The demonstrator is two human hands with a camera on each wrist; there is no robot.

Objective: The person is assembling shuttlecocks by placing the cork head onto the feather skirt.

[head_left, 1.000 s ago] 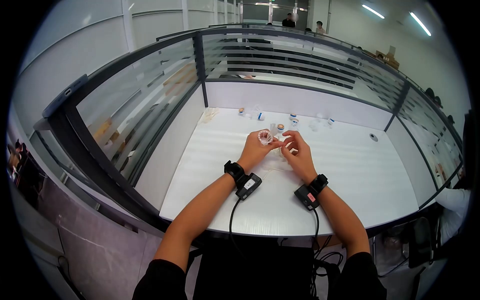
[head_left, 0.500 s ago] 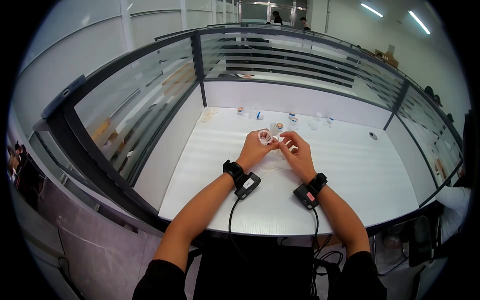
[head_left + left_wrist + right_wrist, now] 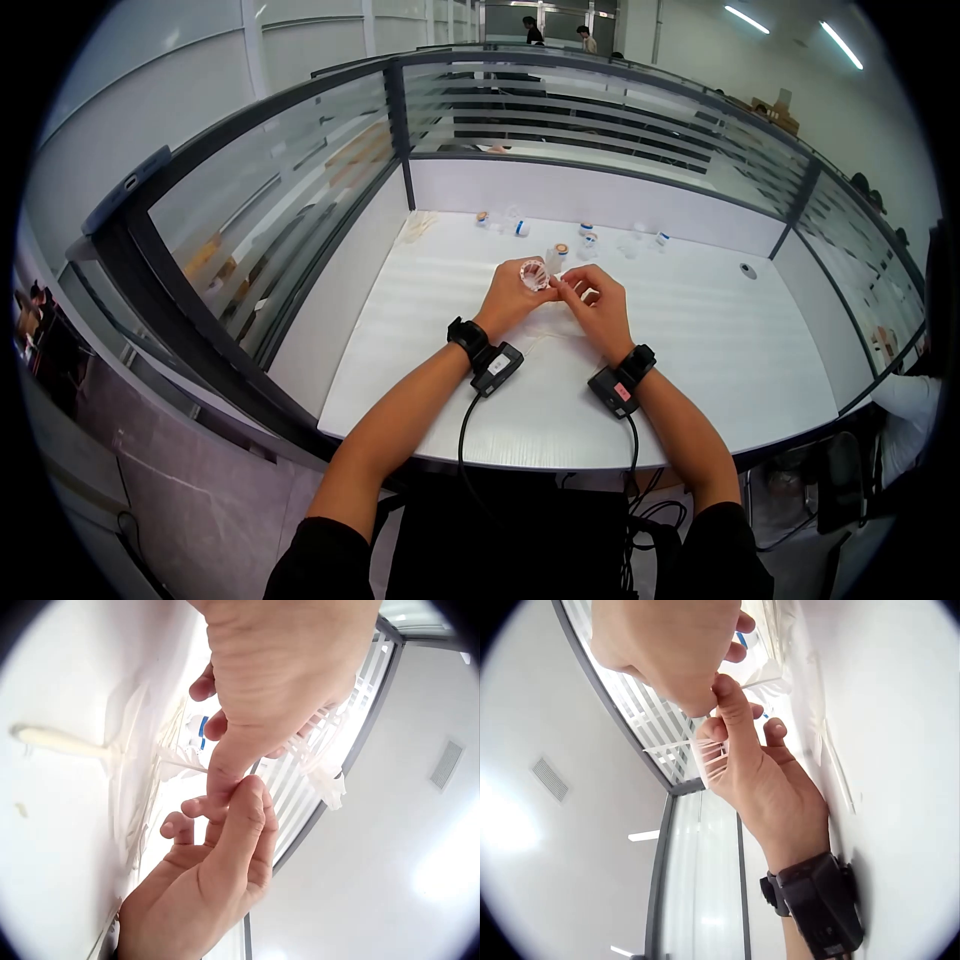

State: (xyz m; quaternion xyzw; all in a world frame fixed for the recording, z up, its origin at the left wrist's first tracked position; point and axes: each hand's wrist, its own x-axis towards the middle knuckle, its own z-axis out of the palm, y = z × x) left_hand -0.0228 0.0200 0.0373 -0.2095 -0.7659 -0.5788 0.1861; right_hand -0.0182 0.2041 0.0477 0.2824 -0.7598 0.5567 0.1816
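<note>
My left hand [image 3: 508, 298] grips a white shuttlecock [image 3: 534, 275], its round slatted skirt facing up; the left wrist view shows the skirt [image 3: 319, 769] standing out past the fingers, with the palm hiding the rest. My right hand [image 3: 598, 305] meets it, thumb and finger pinched together against the left thumb. From this pinch a loose white feather [image 3: 180, 761] sticks out, its thin quill running in between the fingers. The quill's end is hidden. In the right wrist view, the feather [image 3: 769, 679] shows beyond the right thumb tip.
Farther back on the white desk [image 3: 700, 380] lie several blue-banded shuttlecocks, one [image 3: 561, 250] just beyond the hands and another [image 3: 662, 239] at right. Pale glove-like material [image 3: 418, 228] lies at back left. A cream stick-like piece [image 3: 60, 742] rests below the hands. Low partitions [image 3: 600, 190] surround the desk.
Both hands have stayed together over the same spot with only slight shifts. The right fingers have moved in closer to the left thumb.
</note>
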